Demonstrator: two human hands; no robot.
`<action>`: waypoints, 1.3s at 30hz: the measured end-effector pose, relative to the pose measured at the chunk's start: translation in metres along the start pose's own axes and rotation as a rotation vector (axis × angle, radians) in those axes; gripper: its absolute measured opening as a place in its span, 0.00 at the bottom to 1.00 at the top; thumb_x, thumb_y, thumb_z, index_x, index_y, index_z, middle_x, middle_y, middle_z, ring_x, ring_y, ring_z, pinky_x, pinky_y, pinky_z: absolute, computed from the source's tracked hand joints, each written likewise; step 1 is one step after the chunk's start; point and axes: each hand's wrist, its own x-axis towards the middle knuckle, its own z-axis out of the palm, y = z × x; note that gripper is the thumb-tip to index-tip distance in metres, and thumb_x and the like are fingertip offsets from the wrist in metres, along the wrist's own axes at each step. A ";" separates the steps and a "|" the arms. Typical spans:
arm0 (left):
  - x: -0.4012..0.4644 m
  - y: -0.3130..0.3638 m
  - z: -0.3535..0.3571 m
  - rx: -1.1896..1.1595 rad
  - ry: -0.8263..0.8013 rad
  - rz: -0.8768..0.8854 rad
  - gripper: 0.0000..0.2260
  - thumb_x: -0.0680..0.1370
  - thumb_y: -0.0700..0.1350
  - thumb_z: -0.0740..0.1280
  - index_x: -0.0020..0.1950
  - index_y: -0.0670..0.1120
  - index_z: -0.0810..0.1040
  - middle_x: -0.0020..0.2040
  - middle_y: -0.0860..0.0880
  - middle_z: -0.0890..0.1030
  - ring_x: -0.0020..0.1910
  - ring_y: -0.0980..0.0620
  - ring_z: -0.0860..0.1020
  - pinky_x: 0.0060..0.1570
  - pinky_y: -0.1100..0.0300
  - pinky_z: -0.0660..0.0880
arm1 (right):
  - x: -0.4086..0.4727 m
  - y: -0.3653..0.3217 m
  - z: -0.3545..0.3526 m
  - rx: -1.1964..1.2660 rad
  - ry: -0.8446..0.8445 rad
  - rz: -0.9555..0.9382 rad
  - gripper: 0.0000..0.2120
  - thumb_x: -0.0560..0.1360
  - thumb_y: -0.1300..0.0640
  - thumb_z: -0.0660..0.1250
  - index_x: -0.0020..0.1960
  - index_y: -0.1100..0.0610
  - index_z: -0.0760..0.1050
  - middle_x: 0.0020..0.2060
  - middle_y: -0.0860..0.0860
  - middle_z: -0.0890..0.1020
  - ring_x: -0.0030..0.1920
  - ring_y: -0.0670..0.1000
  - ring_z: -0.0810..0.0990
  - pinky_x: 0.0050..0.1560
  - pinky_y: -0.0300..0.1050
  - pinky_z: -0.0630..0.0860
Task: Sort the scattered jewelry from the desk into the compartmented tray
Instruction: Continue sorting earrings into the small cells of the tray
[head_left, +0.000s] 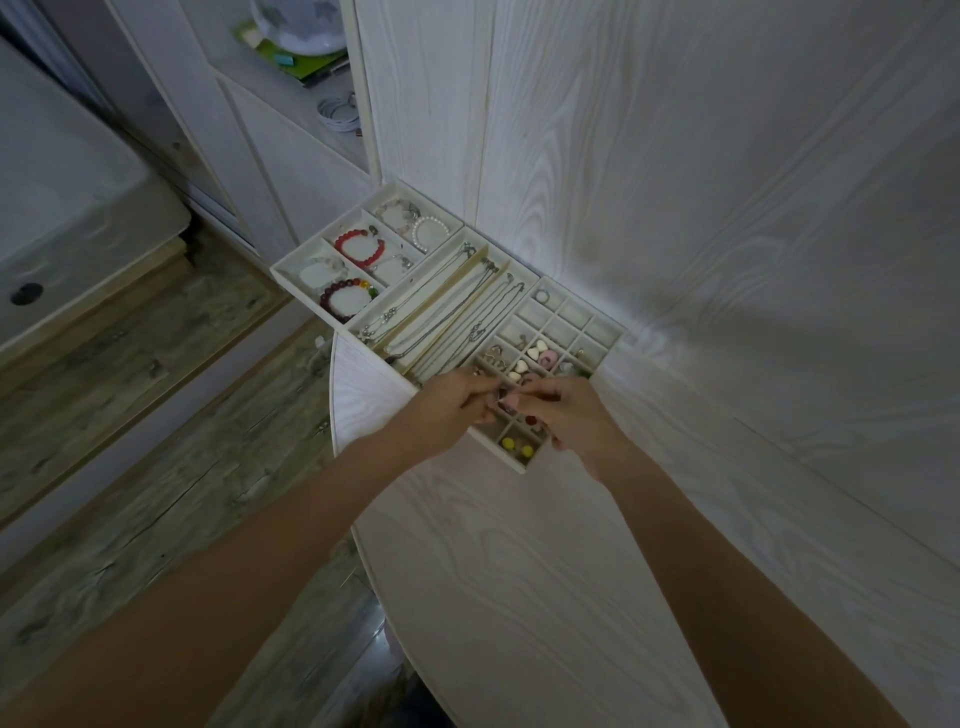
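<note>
Looking down from the head camera at a pale wood-grain tabletop (519, 571) with a rounded edge, pushed against matching wood-grain wall panels (727, 182). Grey plank floor (130, 441) showing off to the left, with a white shelf unit (291, 119) behind holding a coiled cable (340, 111).

Sitting at the far corner of the tabletop: three cream trays side by side, touching. Farthest left, a bracelet tray (283, 270) overhanging the tabletop edge, carrying a red bead bracelet (361, 248), a dark red bracelet (343, 301) with green and yellow beads, and a white pearl bracelet (430, 233). Next to it, a long-slot tray (522, 270) holding thin chain necklaces (441, 306) lying lengthwise. Nearest the wall, a grid tray (613, 340) of small square cells holding a ring (542, 296), white heart pieces (537, 351), a pink piece (548, 357) and two yellow studs (517, 447) in the near corner cell.

Reaching over the near part of the grid tray: left hand (449, 410) and right hand (571, 415), fingertips curled and meeting above the middle cells. Seeming to be pinching something tiny between them, yet too small and too hidden to name, so cannot tell what either is grasping.
</note>
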 end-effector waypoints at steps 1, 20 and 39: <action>0.000 -0.003 -0.001 -0.040 0.021 -0.037 0.14 0.80 0.34 0.58 0.64 0.39 0.74 0.50 0.43 0.80 0.51 0.46 0.80 0.57 0.55 0.77 | 0.000 0.001 0.001 -0.036 0.020 -0.017 0.06 0.74 0.61 0.69 0.49 0.62 0.81 0.24 0.43 0.73 0.19 0.39 0.67 0.21 0.29 0.60; 0.021 -0.013 -0.002 0.577 0.135 -0.138 0.05 0.74 0.44 0.70 0.48 0.47 0.83 0.51 0.49 0.81 0.49 0.50 0.79 0.45 0.57 0.74 | 0.014 0.024 0.021 -0.670 0.086 -0.090 0.06 0.73 0.59 0.68 0.50 0.56 0.79 0.41 0.49 0.77 0.41 0.47 0.75 0.40 0.39 0.70; 0.034 -0.006 0.002 0.702 0.015 -0.091 0.08 0.75 0.46 0.68 0.51 0.44 0.83 0.48 0.46 0.82 0.48 0.48 0.79 0.49 0.55 0.74 | 0.013 0.023 0.004 -0.694 0.173 -0.191 0.10 0.78 0.59 0.62 0.52 0.55 0.81 0.51 0.52 0.82 0.48 0.51 0.80 0.50 0.49 0.78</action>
